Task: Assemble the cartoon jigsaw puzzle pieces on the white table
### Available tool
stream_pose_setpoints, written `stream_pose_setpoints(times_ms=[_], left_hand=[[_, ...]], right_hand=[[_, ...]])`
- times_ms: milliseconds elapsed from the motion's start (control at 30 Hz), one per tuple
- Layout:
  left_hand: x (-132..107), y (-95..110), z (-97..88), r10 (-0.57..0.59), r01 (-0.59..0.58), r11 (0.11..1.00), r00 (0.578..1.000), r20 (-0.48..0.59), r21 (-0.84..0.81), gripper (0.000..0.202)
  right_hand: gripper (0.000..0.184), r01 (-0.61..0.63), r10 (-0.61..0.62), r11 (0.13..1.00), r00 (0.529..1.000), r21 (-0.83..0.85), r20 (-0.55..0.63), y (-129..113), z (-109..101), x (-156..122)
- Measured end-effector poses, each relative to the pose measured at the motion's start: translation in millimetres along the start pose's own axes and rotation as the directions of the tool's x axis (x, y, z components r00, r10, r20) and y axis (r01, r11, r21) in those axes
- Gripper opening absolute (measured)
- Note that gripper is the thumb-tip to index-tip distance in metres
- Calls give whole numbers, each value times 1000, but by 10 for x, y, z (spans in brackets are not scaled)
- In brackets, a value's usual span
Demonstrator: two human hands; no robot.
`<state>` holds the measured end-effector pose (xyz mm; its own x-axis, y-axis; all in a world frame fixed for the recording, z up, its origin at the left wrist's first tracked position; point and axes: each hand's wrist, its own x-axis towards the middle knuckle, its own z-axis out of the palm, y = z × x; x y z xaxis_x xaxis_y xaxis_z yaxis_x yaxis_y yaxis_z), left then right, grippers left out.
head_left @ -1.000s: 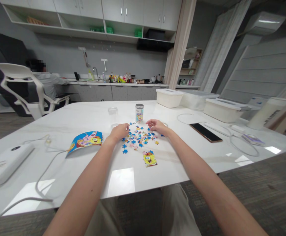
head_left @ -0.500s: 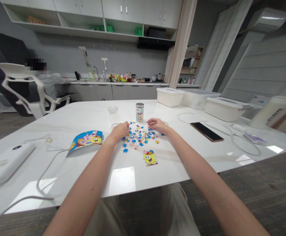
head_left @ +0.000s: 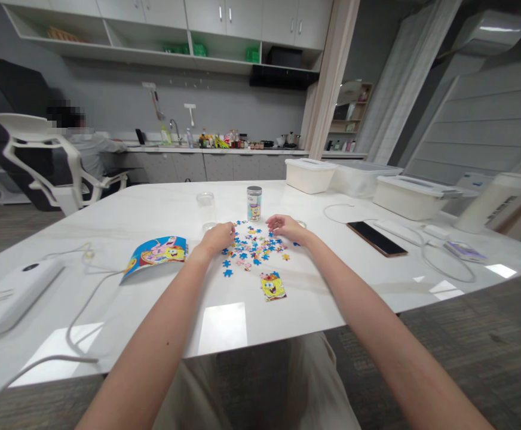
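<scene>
Loose jigsaw puzzle pieces (head_left: 257,260), blue, pink and yellow, lie scattered on the white table between my hands. At the left edge of the pile is my left hand (head_left: 218,237), its fingers curled in; whatever they may hold is hidden. My right hand (head_left: 284,227) hovers at the pile's right edge, fingers loosely bent and apart, with nothing seen in them. Nearer to me sits a joined puzzle section (head_left: 273,286) showing a yellow cartoon face. A curved picture sheet (head_left: 156,257) with cartoon figures rests left of my left forearm.
Behind the pieces stand a printed can (head_left: 254,204) and a clear plastic jar (head_left: 205,206). A phone (head_left: 376,239), cables and lidded bins (head_left: 309,175) are on the right. On the left lies a white device (head_left: 16,297). A person (head_left: 92,156) sits at the far counter.
Almost nothing differs. Both hands stay at the same sides of the pile, and the view has shifted very slightly.
</scene>
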<state>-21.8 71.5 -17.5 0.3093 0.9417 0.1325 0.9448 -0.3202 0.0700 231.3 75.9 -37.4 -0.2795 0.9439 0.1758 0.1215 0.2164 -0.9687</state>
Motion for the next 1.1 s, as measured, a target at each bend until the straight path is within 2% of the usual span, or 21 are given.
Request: stream_pose_setpoints(times_ms=[367, 1100], left_hand=[[-5, 6, -2, -6, 6, 1000, 1000, -1, 13, 35], [3, 12, -3, 2, -2, 1000, 1000, -3, 9, 28]], right_hand=[[27, -39, 39, 999, 998, 22, -41, -61, 49, -40], [25, -75, 77, 996, 995, 42, -63, -15, 62, -35]])
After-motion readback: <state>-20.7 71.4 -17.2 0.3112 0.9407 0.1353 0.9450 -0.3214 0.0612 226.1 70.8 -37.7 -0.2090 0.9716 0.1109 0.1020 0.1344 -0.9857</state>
